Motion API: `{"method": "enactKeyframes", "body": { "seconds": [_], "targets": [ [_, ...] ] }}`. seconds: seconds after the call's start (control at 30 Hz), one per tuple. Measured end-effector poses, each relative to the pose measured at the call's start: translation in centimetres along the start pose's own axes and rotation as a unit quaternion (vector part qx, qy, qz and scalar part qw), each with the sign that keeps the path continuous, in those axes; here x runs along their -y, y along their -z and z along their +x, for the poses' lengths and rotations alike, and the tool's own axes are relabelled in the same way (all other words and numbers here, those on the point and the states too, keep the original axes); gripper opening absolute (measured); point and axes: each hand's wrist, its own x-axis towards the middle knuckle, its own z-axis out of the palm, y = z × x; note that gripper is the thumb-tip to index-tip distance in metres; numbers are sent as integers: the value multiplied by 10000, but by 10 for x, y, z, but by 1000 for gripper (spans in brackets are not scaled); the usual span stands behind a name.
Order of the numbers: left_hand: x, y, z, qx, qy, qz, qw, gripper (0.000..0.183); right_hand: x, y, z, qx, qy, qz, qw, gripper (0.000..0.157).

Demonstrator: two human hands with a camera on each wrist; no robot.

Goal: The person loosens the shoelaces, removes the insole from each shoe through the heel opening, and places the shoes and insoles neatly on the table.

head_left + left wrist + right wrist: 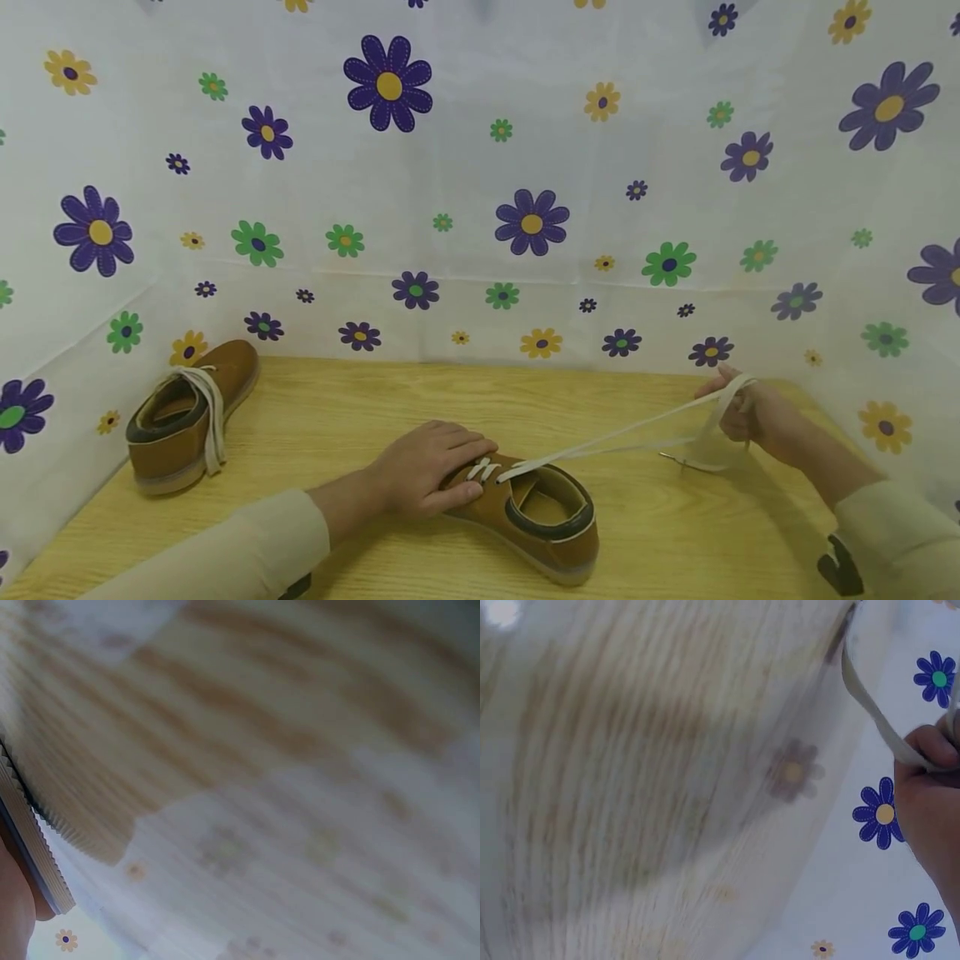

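On the wooden table lies a brown shoe (491, 512) with a dark padded collar, its toe pointing away to the left. Over its front part lies my left hand (423, 467), holding the toe with the thumb on the near side and fingers across the top. White laces (622, 430) run taut from the top eyelets to my right hand (761, 421), which grips them raised at the right. A loose lace end hangs below that hand. In the left wrist view the ridged sole edge (34, 836) shows beside the hand.
A second brown shoe (168, 458) stands at the table's left, its white laces (213, 417) draped over the side. Behind and beside the wooden table (337, 396) hangs a white sheet (465, 175) printed with flowers.
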Motion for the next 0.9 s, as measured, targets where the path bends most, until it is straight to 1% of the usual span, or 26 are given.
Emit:
{"method": "enactKeyframes", "body": {
  "seconds": [0.03,0.1,0.17,0.2,0.23,0.27,0.3,0.33,0.37,0.4,0.43,0.47,0.5,0.53,0.6,0.63,0.67,0.7,0.73,0.8,0.87,0.9],
  "targets": [
    [0,0,0,7,9,-3,10000,48,1,2,-1,85,-62,18,9999,56],
    [-1,0,0,35,39,-26,10000,48,4,7,-2,425,-236,350,9982,62],
    [-1,0,0,64,67,-48,9999,48,8,12,-3,766,-400,717,9937,71],
    [-1,1,1,80,78,-55,9999,48,9,14,-4,794,-489,781,9926,75],
    [-1,1,1,91,82,-56,9999,48,9,16,-6,636,-596,722,9936,73],
    [-1,1,1,110,89,-62,9999,48,10,18,-8,357,-693,569,9953,70],
    [-1,1,1,111,88,-64,9999,48,11,19,-9,31,-812,374,9960,65],
    [-1,1,1,113,88,-59,9999,48,11,20,-11,-345,-930,147,9950,64],
    [-1,1,1,108,86,-55,9999,48,11,21,-12,-748,-1091,-52,9912,62],
    [0,1,1,88,70,-45,9999,48,12,22,-14,-1127,-1266,-259,9852,56],
    [0,1,1,70,56,-36,10000,48,12,23,-15,-1405,-1408,-402,9792,51],
    [0,1,1,53,47,-29,10000,48,13,24,-15,-1544,-1483,-449,9758,48],
    [0,0,1,37,37,-17,10000,48,14,25,-16,-1607,-1487,-454,9747,50],
    [-1,0,1,27,38,-14,10000,48,14,27,-16,-1761,-1505,-398,9720,47],
    [-1,0,1,21,45,-10,10000,48,14,30,-17,-1894,-1400,-222,9716,32],
    [-1,0,1,21,48,-12,10000,48,13,32,-18,-1951,-1352,-109,9713,29],
    [-1,0,1,21,53,-11,10000,48,13,34,-19,-1997,-1279,29,9715,31],
    [-1,-1,1,21,53,-5,10000,48,12,36,-20,-1992,-1193,115,9726,39],
    [0,-1,1,11,57,-7,10000,48,12,39,-21,-1973,-1121,244,9736,39],
    [0,-1,1,-24,31,-4,10000,48,13,46,-25,-1862,-1005,465,9762,49],
    [1,-2,2,-80,-24,16,10000,48,14,53,-29,-1799,-1028,629,9763,51],
    [1,-2,2,-100,-43,14,9999,48,15,56,-32,-1786,-1082,652,9758,49]
  ]
}}
